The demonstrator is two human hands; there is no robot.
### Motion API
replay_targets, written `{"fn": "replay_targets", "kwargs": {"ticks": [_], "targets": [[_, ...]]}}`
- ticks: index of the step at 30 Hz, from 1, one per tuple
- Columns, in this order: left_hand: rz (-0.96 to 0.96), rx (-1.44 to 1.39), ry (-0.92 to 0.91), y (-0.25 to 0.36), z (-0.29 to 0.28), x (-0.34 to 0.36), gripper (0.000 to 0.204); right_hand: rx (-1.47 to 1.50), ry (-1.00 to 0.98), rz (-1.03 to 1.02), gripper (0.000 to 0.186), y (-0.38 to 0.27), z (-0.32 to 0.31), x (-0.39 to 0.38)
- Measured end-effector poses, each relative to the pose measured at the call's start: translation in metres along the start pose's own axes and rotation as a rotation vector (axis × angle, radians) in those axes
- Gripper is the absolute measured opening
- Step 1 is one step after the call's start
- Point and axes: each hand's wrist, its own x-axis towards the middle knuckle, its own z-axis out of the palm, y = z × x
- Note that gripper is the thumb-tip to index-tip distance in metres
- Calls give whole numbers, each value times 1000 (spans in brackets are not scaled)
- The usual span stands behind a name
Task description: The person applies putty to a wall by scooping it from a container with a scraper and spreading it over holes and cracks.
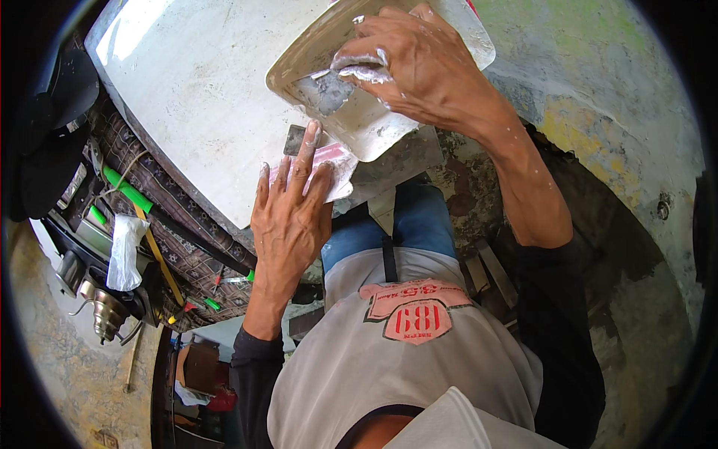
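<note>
Head view had the left hand (290,217) pinching a small putty blade (294,139) flat on the pale panel (194,90), its long axis pointing up toward the mixing board (359,120), just beside, gripped by the right hand (419,63), putty-smeared fingers curled.

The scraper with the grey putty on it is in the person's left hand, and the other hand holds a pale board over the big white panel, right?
Not quite. The head view shows the scraper in the right hand. The left hand holds the pale board over the white panel.
</note>
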Motion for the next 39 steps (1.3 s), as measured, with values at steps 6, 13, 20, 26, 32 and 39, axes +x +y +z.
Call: {"fn": "replay_targets", "kwargs": {"ticks": [6,13,20,26,32,39], "targets": [[-10,-32,1,-1,7,-5,46,105,-190,-53,42,23,-33,-9],[212,-61,173,5,20,-6,46,-253,114,106,35,27,-10,-19],[136,-85,144,15,18,-4,34,-267,21,95,29,-10,-21,-41],[154,-142,163,14,29,0,27,-768,-27,195,18,8,-54,-40],[154,-123,217,19,35,3,21,-856,-89,146,11,28,0,0],[136,-147,200,17,34,-4,27,-507,-147,146,16,-24,-1,-10]]}}
